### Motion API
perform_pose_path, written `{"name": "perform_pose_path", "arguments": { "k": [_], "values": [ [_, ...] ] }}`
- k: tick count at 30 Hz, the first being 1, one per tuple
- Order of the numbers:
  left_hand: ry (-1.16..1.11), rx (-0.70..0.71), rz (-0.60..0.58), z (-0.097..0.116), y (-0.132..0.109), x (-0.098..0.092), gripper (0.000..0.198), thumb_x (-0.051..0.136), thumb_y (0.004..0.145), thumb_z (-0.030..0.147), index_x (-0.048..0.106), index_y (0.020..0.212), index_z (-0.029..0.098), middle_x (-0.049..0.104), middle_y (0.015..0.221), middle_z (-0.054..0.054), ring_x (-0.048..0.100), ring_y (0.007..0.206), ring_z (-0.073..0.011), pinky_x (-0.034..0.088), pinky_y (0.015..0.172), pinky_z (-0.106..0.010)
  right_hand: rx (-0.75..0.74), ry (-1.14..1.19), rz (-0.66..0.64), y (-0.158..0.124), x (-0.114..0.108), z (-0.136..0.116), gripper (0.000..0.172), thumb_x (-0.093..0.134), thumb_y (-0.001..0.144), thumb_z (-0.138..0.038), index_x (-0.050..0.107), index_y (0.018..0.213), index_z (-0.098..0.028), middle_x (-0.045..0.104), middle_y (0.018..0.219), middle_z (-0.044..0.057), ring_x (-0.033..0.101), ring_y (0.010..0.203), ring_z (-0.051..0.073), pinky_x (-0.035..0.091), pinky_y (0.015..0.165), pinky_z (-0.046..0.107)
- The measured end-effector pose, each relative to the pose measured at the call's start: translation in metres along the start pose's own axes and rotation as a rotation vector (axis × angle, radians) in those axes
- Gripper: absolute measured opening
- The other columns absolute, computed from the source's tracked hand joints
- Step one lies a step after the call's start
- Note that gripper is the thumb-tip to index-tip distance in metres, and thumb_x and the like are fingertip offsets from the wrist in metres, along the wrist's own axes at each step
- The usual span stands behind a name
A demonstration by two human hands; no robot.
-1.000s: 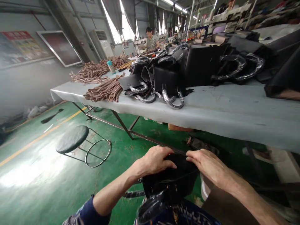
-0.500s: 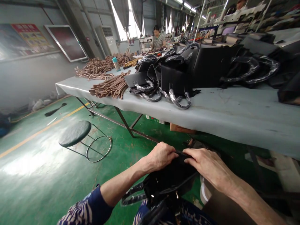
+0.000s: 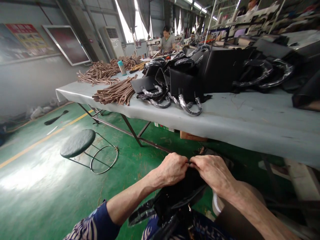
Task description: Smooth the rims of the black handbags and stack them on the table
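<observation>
A black handbag [image 3: 178, 196] rests on my lap, its plastic-wrapped handle hanging low at the left. My left hand [image 3: 173, 168] is closed on the bag's top edge, fingers curled over it. My right hand [image 3: 212, 171] is closed on the same edge right beside it, and the fingertips of both hands meet in a pinch. What lies between the fingertips is too small to make out.
A long grey-covered table [image 3: 237, 123] stands ahead with black handbags [image 3: 187, 81] with wrapped handles, piles of brown straps [image 3: 116, 93] and a teal bottle [image 3: 122, 68]. A round black stool [image 3: 78, 143] stands on the green floor at left. A person [image 3: 168, 40] works at the far end.
Both hands have drawn closer together on the bag's top edge until their fingertips meet. The bag has tilted and shifted slightly on my lap.
</observation>
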State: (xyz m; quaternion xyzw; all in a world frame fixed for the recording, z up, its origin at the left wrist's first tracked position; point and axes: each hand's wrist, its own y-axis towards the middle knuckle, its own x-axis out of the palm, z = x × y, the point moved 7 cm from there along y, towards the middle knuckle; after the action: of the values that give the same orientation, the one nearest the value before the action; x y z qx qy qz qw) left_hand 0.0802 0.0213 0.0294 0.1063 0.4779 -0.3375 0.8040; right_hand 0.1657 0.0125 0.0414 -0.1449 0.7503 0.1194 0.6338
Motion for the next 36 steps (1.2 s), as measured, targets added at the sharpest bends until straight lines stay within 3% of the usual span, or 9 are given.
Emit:
{"name": "perform_pose_path", "arguments": {
  "k": [5,9,11,13,17,22,26,31,36],
  "values": [
    [0.017,-0.066,0.09,-0.006,-0.005,-0.007,0.029,0.037,0.081,0.022,0.061,0.068,0.013,0.06,0.062,-0.006,0.051,0.055,-0.0121,0.035,0.055,-0.022,-0.081,0.281,-0.004,0.005,-0.004,0.0,0.026,0.039,0.087,-0.027,0.064,0.083,-0.025,0.07,0.083,0.001,0.062,0.08,0.017,0.04,0.07,0.025],
    [0.003,-0.213,0.218,-0.022,-0.011,-0.013,0.027,0.037,0.078,0.019,0.06,0.063,0.014,0.055,0.056,-0.003,0.046,0.05,-0.011,0.029,0.049,-0.022,0.243,0.596,0.048,0.001,0.001,0.036,0.035,0.03,0.088,-0.039,0.061,0.097,-0.027,0.069,0.09,0.001,0.062,0.084,0.017,0.043,0.072,0.027],
    [-0.017,-0.251,0.261,-0.028,-0.013,-0.015,0.025,0.037,0.076,0.018,0.06,0.066,0.014,0.055,0.057,-0.002,0.046,0.052,-0.0111,0.029,0.049,-0.021,0.401,0.633,0.059,-0.007,0.006,0.049,0.038,0.03,0.087,-0.045,0.057,0.105,-0.025,0.068,0.094,0.002,0.062,0.083,0.018,0.045,0.071,0.028],
    [-0.037,-0.269,0.283,-0.031,-0.015,-0.015,0.023,0.038,0.074,0.017,0.061,0.073,0.015,0.056,0.06,-0.002,0.047,0.054,-0.0115,0.03,0.05,-0.021,0.456,0.573,0.019,-0.015,0.011,0.05,0.042,0.034,0.084,-0.05,0.054,0.11,-0.025,0.068,0.091,0.003,0.063,0.08,0.02,0.045,0.067,0.029],
    [-0.044,-0.26,0.29,-0.031,-0.015,-0.013,0.026,0.038,0.076,0.017,0.061,0.088,0.018,0.059,0.064,-0.002,0.051,0.057,-0.0127,0.033,0.052,-0.021,0.406,0.391,-0.025,-0.017,0.02,0.035,0.047,0.044,0.077,-0.056,0.054,0.108,-0.023,0.068,0.077,0.003,0.063,0.075,0.022,0.043,0.063,0.03],
    [-0.017,-0.224,0.26,-0.027,-0.015,-0.015,0.031,0.036,0.077,0.018,0.061,0.095,0.021,0.062,0.069,-0.003,0.055,0.062,-0.0143,0.039,0.059,-0.022,0.38,0.234,-0.087,-0.004,0.025,0.028,0.026,0.044,0.081,-0.042,0.059,0.095,-0.027,0.067,0.079,0.004,0.063,0.077,0.022,0.04,0.061,0.029],
    [0.037,-0.233,0.203,-0.025,-0.014,-0.017,0.031,0.038,0.078,0.02,0.061,0.098,0.023,0.065,0.074,-0.003,0.059,0.071,-0.0173,0.043,0.066,-0.025,0.352,0.069,-0.058,0.003,0.009,0.028,0.022,0.048,0.079,-0.031,0.059,0.099,-0.032,0.067,0.09,0.003,0.062,0.083,0.025,0.037,0.061,0.03],
    [0.086,-0.242,0.162,-0.025,-0.011,-0.013,0.03,0.038,0.079,0.022,0.06,0.1,0.024,0.066,0.081,-0.004,0.06,0.08,-0.0192,0.043,0.073,-0.027,0.173,-0.083,-0.112,0.013,0.003,0.017,0.019,0.046,0.082,-0.029,0.061,0.072,-0.025,0.067,0.072,0.004,0.063,0.07,0.022,0.03,0.052,0.027],
    [0.147,-0.153,0.167,-0.022,-0.007,-0.016,0.022,0.041,0.078,0.021,0.059,0.09,0.021,0.062,0.091,-0.004,0.059,0.081,-0.0183,0.044,0.072,-0.026,0.056,-0.139,-0.059,0.02,0.008,0.013,0.022,0.043,0.084,-0.023,0.06,0.07,-0.023,0.067,0.073,0.002,0.062,0.07,0.02,0.03,0.053,0.026]
  ]
}}
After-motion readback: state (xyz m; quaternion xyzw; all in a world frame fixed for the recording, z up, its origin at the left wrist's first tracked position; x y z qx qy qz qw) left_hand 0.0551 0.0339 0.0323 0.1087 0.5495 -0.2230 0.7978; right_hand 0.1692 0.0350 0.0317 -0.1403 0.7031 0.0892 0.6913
